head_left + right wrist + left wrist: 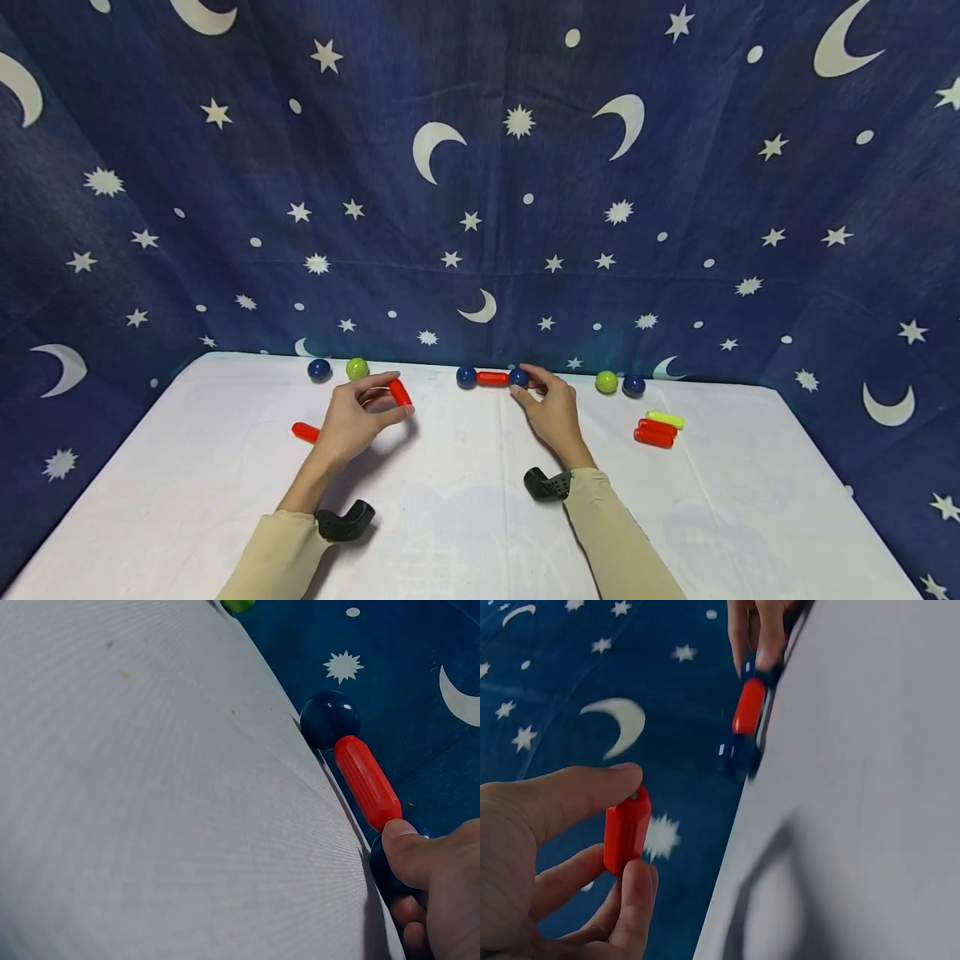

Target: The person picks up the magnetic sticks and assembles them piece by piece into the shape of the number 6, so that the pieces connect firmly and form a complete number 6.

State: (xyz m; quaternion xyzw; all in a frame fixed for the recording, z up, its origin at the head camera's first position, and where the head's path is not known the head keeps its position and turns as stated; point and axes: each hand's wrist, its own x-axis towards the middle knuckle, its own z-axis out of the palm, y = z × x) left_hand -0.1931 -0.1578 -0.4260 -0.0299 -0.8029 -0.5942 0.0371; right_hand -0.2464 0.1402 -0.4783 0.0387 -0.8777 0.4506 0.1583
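My left hand [354, 419] pinches a red rod [401, 392] by its two ends, thumb on one and a finger on the other, above the table. In the left wrist view that faceted red rod [626, 830] shows a small metallic spot at one end. Near the table's back edge, my right hand [553, 412] grips a dark blue ball [518, 377] between thumb and fingers. A second red rod [492, 378] joins that ball to another dark blue ball [467, 377] on its left. The right wrist view shows this rod [367, 782] meeting both balls end to end.
Back left on the white table [450, 500] sit a blue ball [318, 370] and a green ball [357, 368]. A red rod [305, 432] lies partly behind my left hand. At right are a green ball [607, 382], a blue ball [633, 386], two red rods [654, 437] and a yellow-green rod [665, 419].
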